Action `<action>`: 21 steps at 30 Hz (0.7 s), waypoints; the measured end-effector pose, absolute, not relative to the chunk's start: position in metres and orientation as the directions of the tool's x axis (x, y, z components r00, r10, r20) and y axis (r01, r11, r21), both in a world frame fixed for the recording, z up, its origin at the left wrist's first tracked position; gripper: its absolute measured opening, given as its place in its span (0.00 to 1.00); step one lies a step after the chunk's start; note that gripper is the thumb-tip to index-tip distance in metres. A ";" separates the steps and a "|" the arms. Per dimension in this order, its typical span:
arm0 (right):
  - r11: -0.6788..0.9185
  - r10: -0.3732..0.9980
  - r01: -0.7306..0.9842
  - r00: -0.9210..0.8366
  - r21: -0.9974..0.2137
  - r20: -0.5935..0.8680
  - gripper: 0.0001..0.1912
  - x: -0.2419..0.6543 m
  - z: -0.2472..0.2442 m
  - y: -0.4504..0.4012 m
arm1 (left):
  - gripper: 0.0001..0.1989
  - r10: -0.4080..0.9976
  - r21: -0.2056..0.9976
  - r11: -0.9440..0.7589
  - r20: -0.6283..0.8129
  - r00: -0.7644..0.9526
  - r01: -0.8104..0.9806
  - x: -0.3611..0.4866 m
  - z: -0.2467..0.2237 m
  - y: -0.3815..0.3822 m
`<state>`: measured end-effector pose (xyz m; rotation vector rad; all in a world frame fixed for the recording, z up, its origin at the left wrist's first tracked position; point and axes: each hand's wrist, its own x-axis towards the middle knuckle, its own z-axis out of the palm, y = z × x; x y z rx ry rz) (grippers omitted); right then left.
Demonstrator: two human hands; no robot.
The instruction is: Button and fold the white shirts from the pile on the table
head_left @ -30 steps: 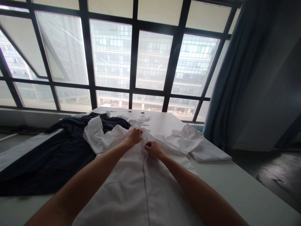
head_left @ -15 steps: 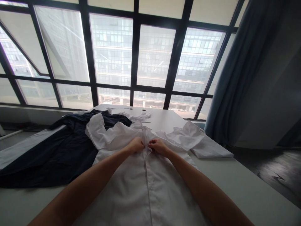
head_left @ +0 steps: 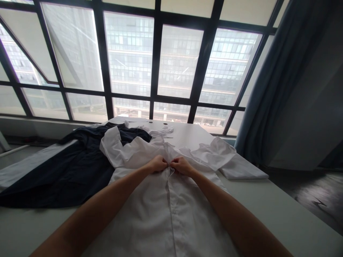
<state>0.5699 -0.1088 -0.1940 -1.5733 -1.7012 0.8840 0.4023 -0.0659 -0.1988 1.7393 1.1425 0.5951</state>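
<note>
A white garment (head_left: 144, 207) lies spread over the table, its front edges running down the middle toward me. My left hand (head_left: 159, 164) is closed on the left side of its front opening. Close beside it, my right hand (head_left: 181, 166) pinches the right edge of the same opening. The fingertips of both hands nearly meet, and small details of the cloth between them are hidden. The sleeves fan out beyond my hands to left and right.
A dark navy garment (head_left: 61, 171) lies to the left, over white cloth. Folded white fabric (head_left: 243, 167) is at the right. The white table (head_left: 289, 214) reaches toward large windows. A blue-grey curtain (head_left: 268, 96) hangs at the right.
Both hands have come closer together at the front opening, the left one moving slightly right. The whole view has shifted a little.
</note>
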 end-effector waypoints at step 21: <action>0.075 0.995 0.290 0.042 -0.954 0.091 0.07 0.561 -0.207 -0.107 | 0.15 0.862 0.933 0.016 -0.195 0.468 0.360 0.397 -0.192 -0.071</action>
